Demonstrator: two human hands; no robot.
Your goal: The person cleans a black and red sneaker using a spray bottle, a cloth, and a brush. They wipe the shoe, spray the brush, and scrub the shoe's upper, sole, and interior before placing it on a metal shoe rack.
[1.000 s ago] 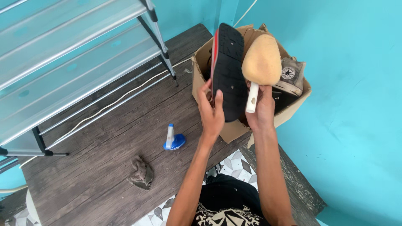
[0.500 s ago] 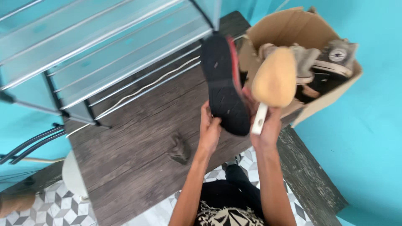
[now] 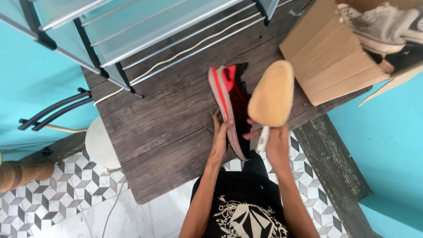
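Centre of frame: red-and-black sports shoe (image 3: 230,105) held on edge above the dark wooden table (image 3: 163,132), pale sole edge turned toward the left of the picture, upper facing right. Left hand (image 3: 220,137) gripping the heel end from below, fingers (image 3: 224,128) curled around the sole edge and pressed against it. Right hand (image 3: 275,143) closed around the white handle of a brush (image 3: 271,94), tan bristle face turned up toward the camera, head just right of the shoe and probably touching its upper, though contact cannot be confirmed from this angle. Shoe judged light, with a firm but slightly flexible sole and a soft fabric upper that would dent under pressure; heel and sole edge judged the soundest places to hold, leaving the upper free. Brush judged light and rigid at the handle, bristles yielding. Upper right: open cardboard box (image 3: 326,57) resting on the table, a worn grey high-top sneaker (image 3: 383,26) inside; close to the brush side, a likely obstruction to wide strokes. Upper left: metal-framed rack (image 3: 110,35) with pale shelves, a white cable (image 3: 185,50) running along the boards beneath it. Lower left: patterned tile floor (image 3: 57,198) and a round white stool (image 3: 99,147) beside the table edge.
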